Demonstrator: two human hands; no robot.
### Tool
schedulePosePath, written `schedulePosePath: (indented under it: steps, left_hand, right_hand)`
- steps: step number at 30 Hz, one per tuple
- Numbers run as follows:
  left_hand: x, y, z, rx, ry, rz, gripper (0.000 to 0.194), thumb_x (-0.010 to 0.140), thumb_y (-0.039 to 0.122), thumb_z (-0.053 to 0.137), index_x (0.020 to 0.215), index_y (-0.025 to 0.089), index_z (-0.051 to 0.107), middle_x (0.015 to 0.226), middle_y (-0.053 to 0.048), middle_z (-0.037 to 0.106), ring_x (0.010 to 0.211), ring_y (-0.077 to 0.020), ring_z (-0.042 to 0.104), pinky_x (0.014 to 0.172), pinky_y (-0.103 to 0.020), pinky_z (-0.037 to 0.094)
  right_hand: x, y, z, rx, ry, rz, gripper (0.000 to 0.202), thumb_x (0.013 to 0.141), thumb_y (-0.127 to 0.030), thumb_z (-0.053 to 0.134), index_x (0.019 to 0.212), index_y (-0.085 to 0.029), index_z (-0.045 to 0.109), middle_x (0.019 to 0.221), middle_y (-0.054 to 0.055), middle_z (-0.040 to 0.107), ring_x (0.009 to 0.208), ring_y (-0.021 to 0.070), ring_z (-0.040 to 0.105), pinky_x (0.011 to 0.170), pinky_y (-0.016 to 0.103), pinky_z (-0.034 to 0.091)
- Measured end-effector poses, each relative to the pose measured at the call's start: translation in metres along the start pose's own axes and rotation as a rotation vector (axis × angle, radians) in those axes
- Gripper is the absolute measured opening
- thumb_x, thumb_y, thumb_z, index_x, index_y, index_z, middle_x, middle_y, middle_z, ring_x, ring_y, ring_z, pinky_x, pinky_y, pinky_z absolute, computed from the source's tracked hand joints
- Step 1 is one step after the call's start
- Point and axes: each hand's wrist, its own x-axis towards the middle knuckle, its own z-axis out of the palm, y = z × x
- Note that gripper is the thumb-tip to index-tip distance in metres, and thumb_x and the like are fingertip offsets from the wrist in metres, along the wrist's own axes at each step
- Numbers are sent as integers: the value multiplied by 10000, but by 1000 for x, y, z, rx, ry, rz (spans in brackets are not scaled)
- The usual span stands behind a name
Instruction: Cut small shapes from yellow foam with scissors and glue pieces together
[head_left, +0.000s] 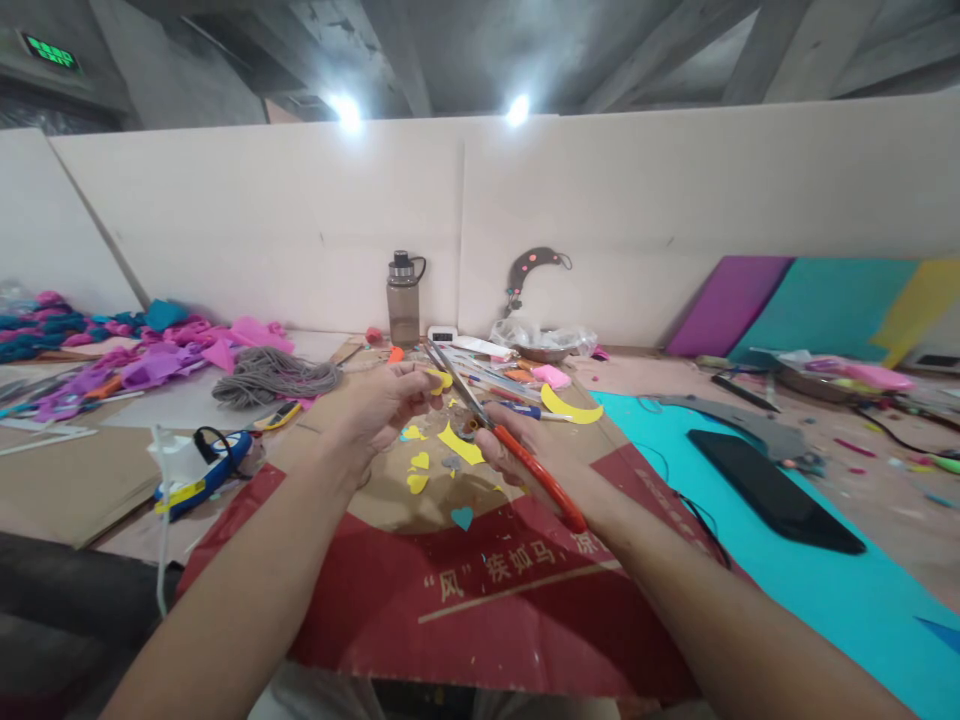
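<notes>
Between the fingertips of my left hand (390,405) is a small yellow piece (441,381), felt or foam by its look. My right hand (517,440) grips scissors (536,472) with red-orange handles; their blades point up and left, close to the yellow piece. I cannot tell whether blades and piece touch. Below my hands, yellow hearts (418,484), a larger yellow scrap (461,445) and a teal heart (463,518) lie on a red and brown cardboard sheet (495,620). A yellow crescent (572,406) rests beyond my right hand.
At the back stand a water bottle (403,305) and a small digital clock (442,335). Left are grey cord (274,378), purple and pink scraps (165,362) and a power strip (206,475). A black phone (776,490) lies on a turquoise sheet (847,590) at right.
</notes>
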Motion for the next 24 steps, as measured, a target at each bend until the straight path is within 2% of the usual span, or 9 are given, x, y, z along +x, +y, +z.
schedulePosePath:
  steps: [18,22,24]
  left_hand:
    - [-1,2,2,35,9,-7,111,592,152,711,612,127,605,625,9,573,561,-68,519,586,-213,408]
    - [-2,2,3,26,6,-1,115,583,152,711,594,135,598,609,18,566,538,-61,500,568,-214,394]
    - [-2,2,3,27,0,2,120,582,156,711,582,138,592,590,24,557,529,-60,490,563,-214,386]
  right_hand:
    - [-2,-4,0,101,3,15,348,862,-538,519,807,-196,495,642,-39,415,554,96,368,509,218,315]
    - [-1,-6,0,96,10,-7,324,865,-510,532,791,-196,506,650,-38,434,560,95,379,539,226,338]
    - [-1,-5,1,100,22,-7,293,868,-491,537,844,-199,527,658,-40,435,555,93,371,537,225,335]
